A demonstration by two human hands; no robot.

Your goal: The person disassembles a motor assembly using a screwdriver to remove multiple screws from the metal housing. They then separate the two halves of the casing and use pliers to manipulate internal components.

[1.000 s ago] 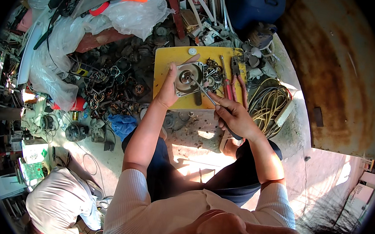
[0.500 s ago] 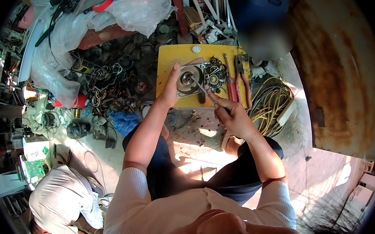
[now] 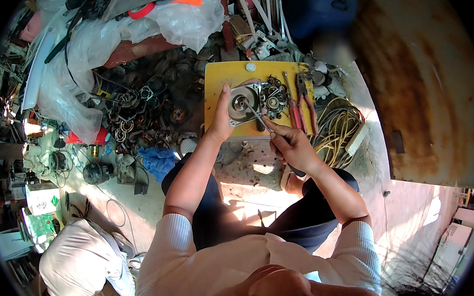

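My left hand grips the left edge of a square metal housing cover with a round hollow and a ring-shaped centre. The cover rests on a yellow board in front of me. A screwdriver is in my right hand, its fingers wrapped round it, with the dark handle end showing below the palm. Its shaft slants up and left, and the tip meets the cover's centre. Just right of the cover lie several metal rings and bearings, a red-handled screwdriver and red-handled pliers.
A white disc lies at the board's far edge. Coiled yellow cable sits to the right, beside a rusty metal sheet. Greasy scrap parts fill the left, near a blue cloth. Another person bends at lower left.
The whole view has shifted a little. Both hands keep their hold, with the screwdriver tip still at the cover's centre; the screwdriver's dark handle end now shows below my right hand.
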